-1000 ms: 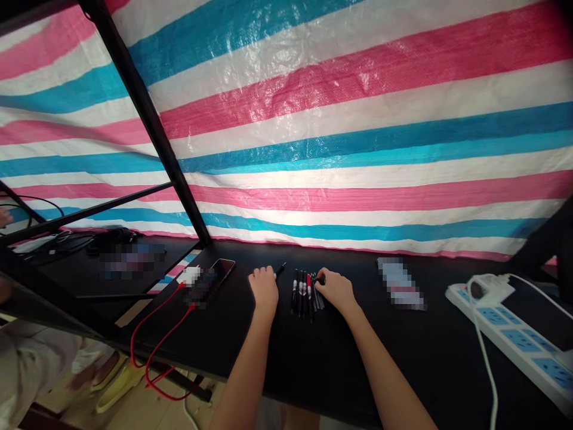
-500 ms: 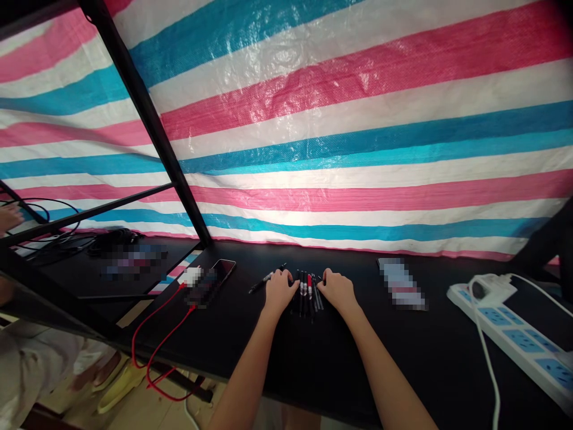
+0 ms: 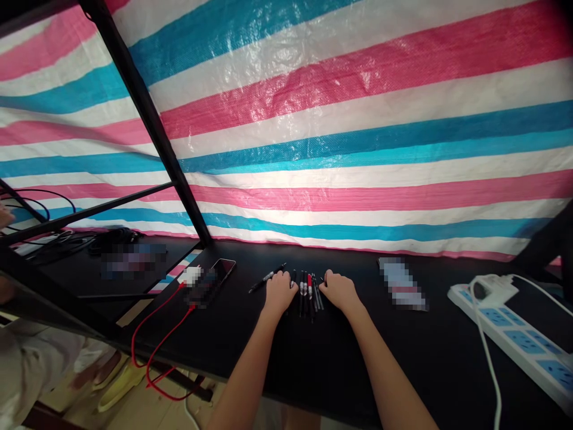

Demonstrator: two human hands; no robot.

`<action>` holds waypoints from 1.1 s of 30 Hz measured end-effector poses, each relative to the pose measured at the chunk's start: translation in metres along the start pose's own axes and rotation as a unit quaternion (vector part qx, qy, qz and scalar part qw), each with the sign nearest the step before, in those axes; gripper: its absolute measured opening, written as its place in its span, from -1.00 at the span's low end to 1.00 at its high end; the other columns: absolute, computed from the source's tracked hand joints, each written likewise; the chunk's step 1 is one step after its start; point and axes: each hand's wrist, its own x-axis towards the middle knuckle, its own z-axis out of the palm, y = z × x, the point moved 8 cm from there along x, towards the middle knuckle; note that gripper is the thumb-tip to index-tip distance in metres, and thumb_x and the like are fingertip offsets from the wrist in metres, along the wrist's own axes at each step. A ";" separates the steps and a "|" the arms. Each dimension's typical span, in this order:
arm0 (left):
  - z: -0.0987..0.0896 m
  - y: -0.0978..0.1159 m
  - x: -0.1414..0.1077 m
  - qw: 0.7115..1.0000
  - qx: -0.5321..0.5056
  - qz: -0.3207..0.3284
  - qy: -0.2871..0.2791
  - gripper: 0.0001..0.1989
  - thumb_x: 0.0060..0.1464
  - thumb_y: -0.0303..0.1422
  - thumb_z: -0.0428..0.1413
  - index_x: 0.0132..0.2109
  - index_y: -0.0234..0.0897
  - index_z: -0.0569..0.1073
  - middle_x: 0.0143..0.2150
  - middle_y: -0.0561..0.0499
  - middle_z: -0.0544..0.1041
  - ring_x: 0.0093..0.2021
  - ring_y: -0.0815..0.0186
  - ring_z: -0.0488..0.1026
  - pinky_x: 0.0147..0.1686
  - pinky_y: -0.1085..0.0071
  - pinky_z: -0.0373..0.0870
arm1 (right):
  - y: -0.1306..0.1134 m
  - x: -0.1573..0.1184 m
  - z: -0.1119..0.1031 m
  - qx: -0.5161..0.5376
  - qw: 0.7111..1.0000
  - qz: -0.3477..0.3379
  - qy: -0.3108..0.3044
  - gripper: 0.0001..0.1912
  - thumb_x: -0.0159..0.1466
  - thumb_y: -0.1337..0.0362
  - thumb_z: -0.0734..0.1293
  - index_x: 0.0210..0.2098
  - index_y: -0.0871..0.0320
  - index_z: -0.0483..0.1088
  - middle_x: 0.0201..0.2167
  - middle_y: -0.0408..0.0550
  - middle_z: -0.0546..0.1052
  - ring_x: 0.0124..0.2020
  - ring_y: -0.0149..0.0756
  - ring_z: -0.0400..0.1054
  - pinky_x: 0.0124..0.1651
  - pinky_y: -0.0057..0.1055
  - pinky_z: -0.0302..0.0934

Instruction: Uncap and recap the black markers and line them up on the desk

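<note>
A row of several pens [image 3: 306,294], mostly black with one red band, lies side by side on the black tabletop [image 3: 322,358]. Just left of the row, my left hand [image 3: 280,294] rests with curled fingers, closed on a black pen [image 3: 293,278] that is mostly hidden by the hand. To the right of the row, my right hand [image 3: 340,291] is also curled, and the dark tip of a pen shows between its thumb and forefinger. Beyond my left hand lies a single black pen [image 3: 260,283], set at a slant.
Left of the hands are a phone [image 3: 222,272], a white charger [image 3: 190,276] and red cables [image 3: 154,312]. A blurred packet-like item [image 3: 401,285] and a white power strip [image 3: 514,334] lie to the right. Striped sheeting [image 3: 358,197] hangs behind; a black metal post [image 3: 152,125] stands left.
My hands have drawn slightly apart. A pen by my left fingers now stands off from the row, and my right hand has shifted a little to the right.
</note>
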 end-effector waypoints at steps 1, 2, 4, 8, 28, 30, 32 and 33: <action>-0.002 0.001 0.000 1.000 -0.003 0.003 0.006 -0.82 0.07 -0.28 -0.08 -0.29 -0.28 0.32 -0.26 -0.05 0.39 -0.20 0.25 0.33 -0.25 0.37 0.15 | 0.000 0.000 0.000 0.003 1.000 -0.006 -0.005 -0.79 0.16 0.24 0.12 -0.29 0.22 0.27 -0.38 0.09 0.45 -0.31 -0.15 0.37 -0.33 -0.37 0.08; -0.005 0.003 0.000 1.000 -0.009 0.007 0.013 -0.82 0.09 -0.29 -0.10 -0.29 -0.28 0.32 -0.28 -0.04 0.40 -0.21 0.26 0.33 -0.24 0.37 0.15 | 0.000 -0.001 -0.001 0.005 1.000 -0.011 -0.009 -0.79 0.16 0.23 0.12 -0.30 0.21 0.27 -0.38 0.09 0.45 -0.32 -0.14 0.37 -0.33 -0.37 0.08; -0.010 0.005 -0.001 0.999 -0.021 0.015 0.030 -0.81 0.12 -0.28 -0.12 -0.30 -0.27 0.32 -0.32 -0.03 0.41 -0.22 0.26 0.34 -0.22 0.36 0.13 | 0.001 -0.001 -0.002 0.008 1.000 -0.016 -0.009 -0.80 0.15 0.24 0.13 -0.31 0.21 0.27 -0.37 0.10 0.45 -0.32 -0.14 0.37 -0.34 -0.37 0.08; -0.020 0.009 -0.002 0.997 -0.040 0.027 0.053 -0.80 0.15 -0.27 -0.14 -0.29 -0.26 0.31 -0.34 0.00 0.43 -0.24 0.28 0.35 -0.23 0.35 0.11 | 0.002 -0.001 -0.003 0.017 1.000 -0.018 -0.010 -0.83 0.14 0.26 0.14 -0.32 0.21 0.27 -0.36 0.09 0.45 -0.32 -0.14 0.37 -0.36 -0.38 0.07; -0.025 0.027 -0.006 0.991 -0.071 0.100 0.049 -0.81 0.16 -0.28 -0.12 -0.27 -0.24 0.33 -0.31 0.04 0.44 -0.24 0.31 0.34 -0.28 0.38 0.10 | 0.030 0.019 0.007 0.401 0.915 -0.002 0.053 -0.87 0.14 0.24 0.13 -0.39 0.16 0.23 -0.52 -0.14 0.43 -0.58 -0.42 0.29 -0.48 -0.50 0.07; -0.027 0.029 -0.006 0.990 -0.077 0.110 0.051 -0.82 0.16 -0.29 -0.12 -0.27 -0.23 0.33 -0.29 0.04 0.44 -0.22 0.31 0.33 -0.27 0.38 0.11 | 0.034 0.024 0.011 0.528 0.848 0.011 0.050 -0.82 0.13 0.17 0.13 -0.35 0.15 0.18 -0.52 -0.15 0.44 -0.68 -0.44 0.26 -0.60 -0.51 0.05; -0.028 0.031 -0.007 0.989 -0.082 0.117 0.050 -0.82 0.17 -0.30 -0.12 -0.27 -0.23 0.34 -0.28 0.04 0.44 -0.21 0.32 0.32 -0.27 0.39 0.12 | 0.040 0.026 0.013 0.629 0.774 0.038 0.062 -0.75 0.11 0.11 0.17 -0.32 0.14 0.12 -0.50 -0.13 0.45 -0.67 -0.41 0.30 -0.66 -0.53 0.04; -0.028 0.032 -0.008 0.988 -0.083 0.120 0.047 -0.82 0.16 -0.30 -0.12 -0.27 -0.22 0.34 -0.28 0.04 0.44 -0.21 0.32 0.32 -0.26 0.40 0.12 | 0.044 0.027 0.012 0.665 0.741 0.051 0.074 -0.72 0.09 0.09 0.19 -0.32 0.14 0.11 -0.49 -0.12 0.46 -0.64 -0.39 0.33 -0.66 -0.54 0.06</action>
